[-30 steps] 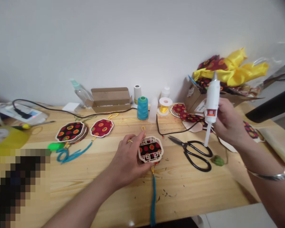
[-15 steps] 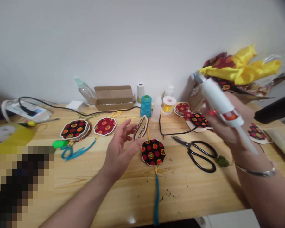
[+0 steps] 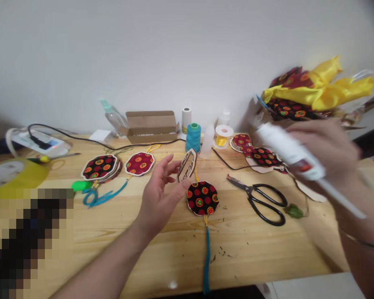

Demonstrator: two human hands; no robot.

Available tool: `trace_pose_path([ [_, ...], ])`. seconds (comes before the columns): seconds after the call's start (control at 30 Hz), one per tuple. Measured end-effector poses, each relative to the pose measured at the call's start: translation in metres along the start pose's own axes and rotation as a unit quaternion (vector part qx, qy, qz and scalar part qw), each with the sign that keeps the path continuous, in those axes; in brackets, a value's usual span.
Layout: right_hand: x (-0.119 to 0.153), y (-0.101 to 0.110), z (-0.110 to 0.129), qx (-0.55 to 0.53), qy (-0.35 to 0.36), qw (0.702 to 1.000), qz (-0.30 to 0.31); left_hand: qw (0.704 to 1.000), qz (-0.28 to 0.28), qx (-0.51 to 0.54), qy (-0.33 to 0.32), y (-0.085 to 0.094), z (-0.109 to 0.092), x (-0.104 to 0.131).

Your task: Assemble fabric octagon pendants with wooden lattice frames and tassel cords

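Observation:
My left hand (image 3: 163,189) holds a thin cut-out wooden plaque (image 3: 187,167) on edge between thumb and fingers. Just below it lies a black fabric-covered pendant (image 3: 202,198) with red and orange flower circles, a yellow cord and a teal tassel (image 3: 207,257) hanging toward the front edge. Raised at the right, my right hand (image 3: 327,153) is wrapped round a white hot glue gun (image 3: 291,145), its nozzle pointing up and left and a glue stick (image 3: 343,197) jutting from the back. Motion blurs this hand and the gun.
Black-handled scissors (image 3: 255,197) lie right of the pendant, by a green thread clump (image 3: 294,210). Along the wall stand a teal thread cone (image 3: 193,138), a yellow cord spool (image 3: 223,136) and a cardboard box (image 3: 151,128). Stacked pendants (image 3: 100,167) sit left; fabric (image 3: 321,89) fills the back right.
My right hand has moved right with the glue gun, which has tilted flatter. The left hand keeps its hold on the wooden plaque. The black cable by the scissors has shifted.

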State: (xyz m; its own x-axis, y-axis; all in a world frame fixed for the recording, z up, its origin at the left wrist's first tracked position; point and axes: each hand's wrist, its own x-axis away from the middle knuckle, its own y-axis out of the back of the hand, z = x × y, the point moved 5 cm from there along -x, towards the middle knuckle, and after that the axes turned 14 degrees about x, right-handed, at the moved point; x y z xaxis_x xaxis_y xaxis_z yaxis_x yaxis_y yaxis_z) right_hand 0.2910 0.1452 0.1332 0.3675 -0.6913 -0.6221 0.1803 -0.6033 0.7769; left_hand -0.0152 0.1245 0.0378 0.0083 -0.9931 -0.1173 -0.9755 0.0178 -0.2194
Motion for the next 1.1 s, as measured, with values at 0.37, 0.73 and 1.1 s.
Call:
trace_pose_path([
  [0.37, 0.0, -0.031, 0.093, -0.248, 0.087, 0.945, 0.195, 1.0, -0.017, 0.016, 0.007, 0.0, -0.002, 0.001],
  [0.73, 0.021, -0.043, 0.058, 0.123, 0.039, 0.992, 0.009, 0.999, -0.021, 0.031, 0.015, -0.001, -0.006, 0.001],
  [1.1, 0.024, -0.062, 0.071, -0.149, 0.096, 0.976, 0.13, 0.998, -0.039, 0.038, 0.031, 0.0, -0.001, 0.0],
])
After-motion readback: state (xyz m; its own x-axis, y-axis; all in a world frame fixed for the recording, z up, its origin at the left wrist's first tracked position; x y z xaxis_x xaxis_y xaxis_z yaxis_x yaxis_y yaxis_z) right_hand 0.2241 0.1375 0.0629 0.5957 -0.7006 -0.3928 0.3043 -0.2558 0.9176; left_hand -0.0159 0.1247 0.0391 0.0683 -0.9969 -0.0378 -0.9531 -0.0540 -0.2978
